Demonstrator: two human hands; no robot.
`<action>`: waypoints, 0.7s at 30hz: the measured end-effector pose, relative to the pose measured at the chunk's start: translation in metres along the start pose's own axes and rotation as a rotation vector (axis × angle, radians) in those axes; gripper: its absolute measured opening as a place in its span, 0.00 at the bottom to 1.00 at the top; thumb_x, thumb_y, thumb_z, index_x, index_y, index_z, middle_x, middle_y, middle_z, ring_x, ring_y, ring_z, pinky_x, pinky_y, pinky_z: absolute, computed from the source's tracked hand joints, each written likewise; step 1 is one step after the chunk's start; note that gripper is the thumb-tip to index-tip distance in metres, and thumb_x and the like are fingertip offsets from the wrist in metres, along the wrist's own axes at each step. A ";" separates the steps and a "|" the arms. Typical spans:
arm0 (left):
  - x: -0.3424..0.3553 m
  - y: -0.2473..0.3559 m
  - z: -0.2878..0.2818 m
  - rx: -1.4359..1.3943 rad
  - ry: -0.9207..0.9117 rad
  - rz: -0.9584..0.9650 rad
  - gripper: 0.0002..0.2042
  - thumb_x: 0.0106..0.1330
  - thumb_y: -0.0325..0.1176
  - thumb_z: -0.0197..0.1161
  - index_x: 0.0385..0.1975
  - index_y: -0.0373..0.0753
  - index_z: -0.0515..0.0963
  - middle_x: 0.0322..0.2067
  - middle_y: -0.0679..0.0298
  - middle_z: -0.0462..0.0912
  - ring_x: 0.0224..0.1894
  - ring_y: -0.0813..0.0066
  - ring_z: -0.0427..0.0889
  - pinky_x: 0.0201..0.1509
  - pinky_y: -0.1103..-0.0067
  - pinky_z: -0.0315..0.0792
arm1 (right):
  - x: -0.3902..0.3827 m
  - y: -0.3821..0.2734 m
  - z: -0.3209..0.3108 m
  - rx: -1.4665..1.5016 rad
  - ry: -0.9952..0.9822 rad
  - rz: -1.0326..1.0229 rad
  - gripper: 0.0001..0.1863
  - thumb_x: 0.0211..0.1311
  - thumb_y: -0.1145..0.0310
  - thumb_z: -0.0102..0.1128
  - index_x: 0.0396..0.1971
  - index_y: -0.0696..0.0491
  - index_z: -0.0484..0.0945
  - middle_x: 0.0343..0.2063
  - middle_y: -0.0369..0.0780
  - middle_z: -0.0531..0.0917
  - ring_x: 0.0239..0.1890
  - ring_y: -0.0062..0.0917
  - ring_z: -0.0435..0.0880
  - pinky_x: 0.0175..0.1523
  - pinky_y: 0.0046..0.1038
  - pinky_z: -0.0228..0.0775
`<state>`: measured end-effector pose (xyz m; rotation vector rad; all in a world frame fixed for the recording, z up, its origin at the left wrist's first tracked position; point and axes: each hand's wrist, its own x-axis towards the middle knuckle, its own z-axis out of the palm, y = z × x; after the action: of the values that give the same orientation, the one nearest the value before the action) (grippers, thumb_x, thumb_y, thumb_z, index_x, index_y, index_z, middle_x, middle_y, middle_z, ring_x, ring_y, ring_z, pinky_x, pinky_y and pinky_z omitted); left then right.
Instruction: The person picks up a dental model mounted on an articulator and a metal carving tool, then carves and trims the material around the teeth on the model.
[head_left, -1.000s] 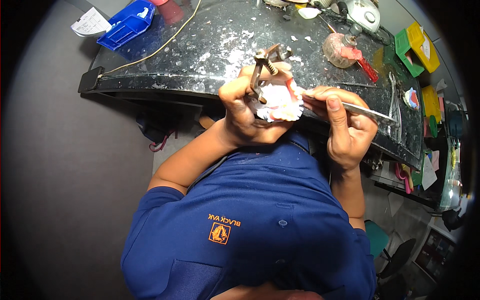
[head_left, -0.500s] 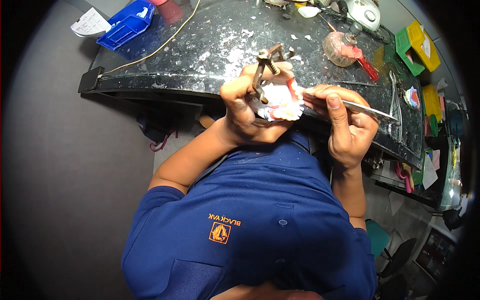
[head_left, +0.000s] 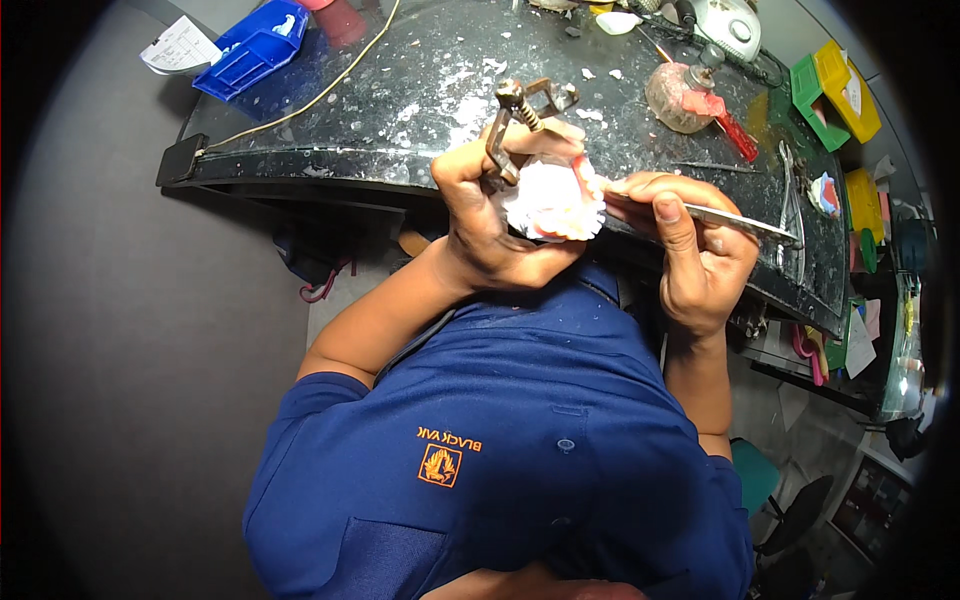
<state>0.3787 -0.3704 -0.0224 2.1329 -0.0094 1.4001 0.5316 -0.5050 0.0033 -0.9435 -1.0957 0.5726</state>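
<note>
My left hand (head_left: 480,220) is wrapped round a dental articulator (head_left: 500,140), a brown metal frame with a spring, above the bench's front edge. Mounted in it is a white plaster dental model (head_left: 545,200) with pink wax and a row of teeth, partly washed out by glare. My right hand (head_left: 695,240) grips a slim metal carving tool (head_left: 745,221) between thumb and fingers. The tool's working end is by the teeth on the model's right side; my fingertips hide whether it touches.
The black bench (head_left: 400,100) is strewn with white plaster bits. A blue bin (head_left: 250,55) stands at the far left. To the right are a spirit burner (head_left: 680,97), a red-handled tool (head_left: 737,137), metal tools (head_left: 790,200), another dental model (head_left: 825,195) and green and yellow bins (head_left: 840,95).
My left hand has tilted the articulator slightly, its frame shifting left and its model turning its white plaster more to view. My right hand has barely moved.
</note>
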 end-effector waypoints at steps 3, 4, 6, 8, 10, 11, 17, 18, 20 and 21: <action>0.000 -0.007 0.008 -0.135 0.139 0.138 0.36 0.50 0.18 0.77 0.56 0.28 0.59 0.50 0.45 0.79 0.41 0.66 0.88 0.48 0.71 0.84 | 0.001 -0.002 -0.001 0.021 0.014 0.051 0.08 0.76 0.77 0.57 0.43 0.68 0.81 0.41 0.49 0.88 0.44 0.31 0.90 0.55 0.33 0.84; 0.000 -0.008 0.009 -0.152 0.160 0.141 0.36 0.50 0.18 0.77 0.55 0.28 0.59 0.49 0.45 0.79 0.41 0.66 0.88 0.48 0.71 0.84 | 0.001 -0.001 -0.002 0.021 0.013 0.051 0.08 0.76 0.77 0.57 0.43 0.68 0.81 0.41 0.49 0.88 0.44 0.31 0.90 0.55 0.33 0.84; 0.000 -0.007 0.008 -0.170 0.181 0.144 0.36 0.50 0.18 0.77 0.55 0.28 0.59 0.49 0.45 0.79 0.41 0.66 0.88 0.48 0.71 0.84 | 0.002 0.002 -0.006 -0.030 -0.047 -0.025 0.09 0.77 0.77 0.57 0.43 0.68 0.81 0.41 0.49 0.88 0.44 0.31 0.90 0.55 0.33 0.84; 0.002 -0.004 0.004 -0.161 0.101 0.099 0.36 0.49 0.18 0.77 0.55 0.28 0.59 0.49 0.45 0.79 0.42 0.66 0.88 0.49 0.71 0.84 | 0.002 0.000 -0.005 0.014 -0.025 0.015 0.09 0.77 0.76 0.57 0.43 0.67 0.82 0.41 0.49 0.88 0.44 0.31 0.90 0.55 0.32 0.84; -0.001 -0.003 0.000 -0.112 0.058 0.032 0.38 0.49 0.20 0.78 0.52 0.34 0.54 0.49 0.46 0.79 0.47 0.60 0.86 0.54 0.67 0.81 | 0.002 0.001 -0.004 0.059 -0.007 0.056 0.09 0.77 0.76 0.57 0.43 0.67 0.82 0.41 0.49 0.88 0.44 0.31 0.90 0.55 0.32 0.84; -0.003 -0.003 0.000 -0.064 0.014 -0.036 0.40 0.48 0.22 0.78 0.50 0.41 0.49 0.49 0.46 0.78 0.53 0.53 0.85 0.59 0.63 0.78 | 0.002 0.002 -0.004 0.024 -0.015 0.030 0.09 0.77 0.76 0.57 0.43 0.67 0.82 0.41 0.48 0.88 0.44 0.30 0.90 0.54 0.31 0.84; -0.001 -0.001 -0.003 0.027 -0.017 -0.012 0.40 0.48 0.22 0.78 0.50 0.41 0.49 0.49 0.46 0.79 0.53 0.54 0.85 0.60 0.63 0.78 | 0.002 0.004 -0.007 -0.030 -0.037 -0.033 0.08 0.76 0.76 0.57 0.43 0.67 0.82 0.40 0.49 0.88 0.44 0.29 0.89 0.54 0.30 0.81; -0.002 -0.002 -0.001 0.029 -0.016 -0.012 0.40 0.48 0.22 0.78 0.50 0.41 0.49 0.49 0.46 0.79 0.53 0.54 0.85 0.60 0.63 0.78 | 0.003 0.005 -0.008 -0.058 -0.063 -0.080 0.08 0.76 0.77 0.57 0.42 0.67 0.82 0.40 0.49 0.88 0.44 0.30 0.88 0.54 0.30 0.81; -0.005 -0.006 0.003 -0.103 0.071 -0.013 0.40 0.48 0.21 0.77 0.51 0.41 0.49 0.49 0.46 0.79 0.53 0.54 0.85 0.60 0.63 0.77 | 0.005 0.004 -0.009 -0.051 -0.065 -0.068 0.08 0.76 0.77 0.58 0.42 0.67 0.82 0.40 0.49 0.88 0.44 0.30 0.88 0.54 0.30 0.80; -0.005 -0.005 0.003 -0.104 0.070 -0.013 0.40 0.48 0.21 0.77 0.51 0.41 0.49 0.49 0.46 0.79 0.53 0.54 0.85 0.60 0.63 0.77 | 0.004 0.004 -0.009 -0.045 -0.064 -0.055 0.08 0.76 0.77 0.58 0.42 0.67 0.82 0.40 0.49 0.88 0.44 0.30 0.88 0.54 0.30 0.80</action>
<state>0.3803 -0.3689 -0.0297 1.9952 -0.0396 1.4346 0.5420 -0.5030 0.0008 -0.9363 -1.1925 0.5385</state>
